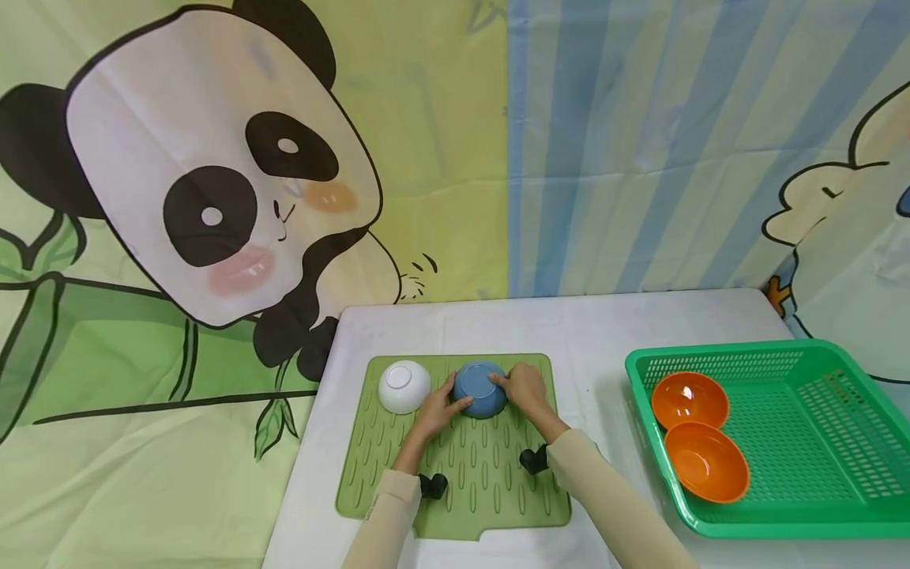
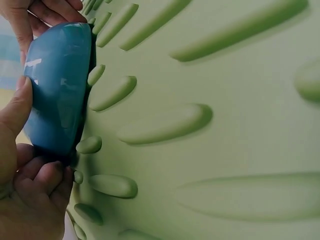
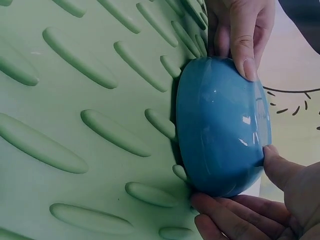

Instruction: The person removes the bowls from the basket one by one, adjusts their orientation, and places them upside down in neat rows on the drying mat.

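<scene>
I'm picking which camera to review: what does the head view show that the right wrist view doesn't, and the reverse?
Between the two, only the head view shows the green basket, its two orange bowls and the panda face on the backdrop.
Only the right wrist view clearly shows the fingers of the right hand against the side of the blue bowl.
Both show the upside-down bowl, the green drying mat and the left hand.

The desk [image 1: 569, 324] before me has a white top. Directly on it I have a ribbed olive-green mat [image 1: 483, 450] lying flat and, to its right and apart, a green perforated plastic basket [image 1: 789, 530].
</scene>
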Available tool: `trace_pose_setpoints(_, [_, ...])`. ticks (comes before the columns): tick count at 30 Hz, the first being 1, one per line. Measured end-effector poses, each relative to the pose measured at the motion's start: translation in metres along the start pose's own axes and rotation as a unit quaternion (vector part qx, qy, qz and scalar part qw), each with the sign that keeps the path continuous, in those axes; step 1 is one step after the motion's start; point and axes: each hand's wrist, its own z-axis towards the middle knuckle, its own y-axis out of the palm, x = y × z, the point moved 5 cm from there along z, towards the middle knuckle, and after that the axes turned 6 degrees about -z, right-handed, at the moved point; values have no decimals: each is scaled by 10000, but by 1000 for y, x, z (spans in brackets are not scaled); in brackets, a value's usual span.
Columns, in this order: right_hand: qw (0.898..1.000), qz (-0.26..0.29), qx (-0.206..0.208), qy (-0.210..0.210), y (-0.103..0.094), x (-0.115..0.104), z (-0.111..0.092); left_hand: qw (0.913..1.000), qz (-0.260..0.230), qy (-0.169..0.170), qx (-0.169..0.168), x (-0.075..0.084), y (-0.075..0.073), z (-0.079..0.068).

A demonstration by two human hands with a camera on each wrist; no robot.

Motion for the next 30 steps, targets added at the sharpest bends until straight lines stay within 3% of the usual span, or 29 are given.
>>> trace_pose_setpoints(7, [9999, 45, 104, -33, -3, 1, 0, 9996, -192, -162, -144, 2, 1, 1])
trace_pose_setpoints(10, [9999, 77, 120, -71, -2, 1, 0, 9991, -415, -71, -84, 3, 0, 0])
trace_pose_setpoints(14, [9997, 146, 183, -114, 0, 3, -1, 9985, -457, 300, 84, 6, -2, -3])
trace_pose_setpoints(20, [9993, 253, 236, -126, 1, 5, -2, 9986, -444, 178, 202, 5, 0, -2])
trace_pose_setpoints(25, [9997, 118, -66, 202, -10, 10, -4, 9992, -326, 32, 248, 8, 0, -3])
trace_pose_setpoints(30, [9968, -11, -509, 614, -33, 18, -7, 9974, -295, 12, 663, 12, -9, -8])
